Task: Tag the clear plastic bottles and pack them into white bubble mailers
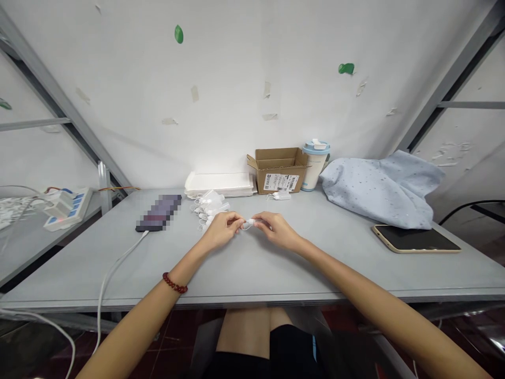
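Both my hands meet over the middle of the grey table (244, 263). My left hand (221, 229) and my right hand (276, 229) pinch a small white plastic part (248, 224) between their fingertips, each closed on one end. A red bead bracelet (174, 283) circles my left wrist. Just behind my left hand lies a heap of several similar small white parts (207, 206). Two more white parts (279, 196) lie in front of the cardboard box.
At the back stand a white tray stack (221, 184), an open cardboard box (279, 169) and a blue-lidded cup (314, 164). A phone (159, 212) on a white cable lies left; a tablet (416, 238) and blue cloth (382, 189) lie right. A power strip (67, 208) sits far left.
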A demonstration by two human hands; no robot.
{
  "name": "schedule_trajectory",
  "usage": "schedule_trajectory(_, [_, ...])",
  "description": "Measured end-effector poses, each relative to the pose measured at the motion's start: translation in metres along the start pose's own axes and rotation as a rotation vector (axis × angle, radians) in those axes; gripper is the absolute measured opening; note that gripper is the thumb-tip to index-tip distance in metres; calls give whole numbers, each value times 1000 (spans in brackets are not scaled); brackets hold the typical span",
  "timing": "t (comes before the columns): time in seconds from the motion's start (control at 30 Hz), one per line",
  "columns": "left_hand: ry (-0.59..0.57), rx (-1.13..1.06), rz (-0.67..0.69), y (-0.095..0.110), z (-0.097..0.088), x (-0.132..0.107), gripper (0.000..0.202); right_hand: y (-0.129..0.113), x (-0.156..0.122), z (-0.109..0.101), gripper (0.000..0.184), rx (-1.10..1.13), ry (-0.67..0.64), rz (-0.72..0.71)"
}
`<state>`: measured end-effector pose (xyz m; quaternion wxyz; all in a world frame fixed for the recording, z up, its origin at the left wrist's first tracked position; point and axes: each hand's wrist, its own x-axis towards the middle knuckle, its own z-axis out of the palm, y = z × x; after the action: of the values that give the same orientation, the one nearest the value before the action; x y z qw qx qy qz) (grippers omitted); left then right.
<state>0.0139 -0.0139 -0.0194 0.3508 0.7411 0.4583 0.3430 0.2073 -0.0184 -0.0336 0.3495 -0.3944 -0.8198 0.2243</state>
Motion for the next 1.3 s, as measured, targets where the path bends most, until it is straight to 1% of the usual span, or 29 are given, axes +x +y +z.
schedule_trajectory(0.2, [-16,-31,-16,-1,1,-1,24,-1,-2,3,24,-31,5,-19])
schedule_trajectory(0.6, [-45,-45,-23,7,1,-3,23,1,-3,4,22,-43,8,-55])
schedule_trajectory(0.83, [-58,-17,-15,2,-1,-1,25,1,-1,3,23,-38,1,-54])
schedule_trajectory(0.9, [-27,55,17,0,-5,1,25,-1,1,0,25,-29,-8,-59])
schedule_trajectory(0.97, [40,143,57,-2,-12,2,25,0,5,-4,30,-37,-13,-59])
schedule_trajectory(1.03, [128,210,81,-4,-19,3,25,8,8,-11,33,-72,9,-39])
schedule_trajectory(1.07, [174,235,85,-5,-23,4,25,14,9,-15,33,-96,42,-21])
schedule_trajectory(1.17, [287,334,88,-12,-33,5,25,42,12,-30,29,-219,147,17])
schedule_trajectory(1.23, [319,428,102,-18,-38,7,25,62,13,-39,27,-302,200,67])
schedule_trajectory(1.3, [328,522,117,-24,-41,8,26,79,14,-46,25,-378,225,111])
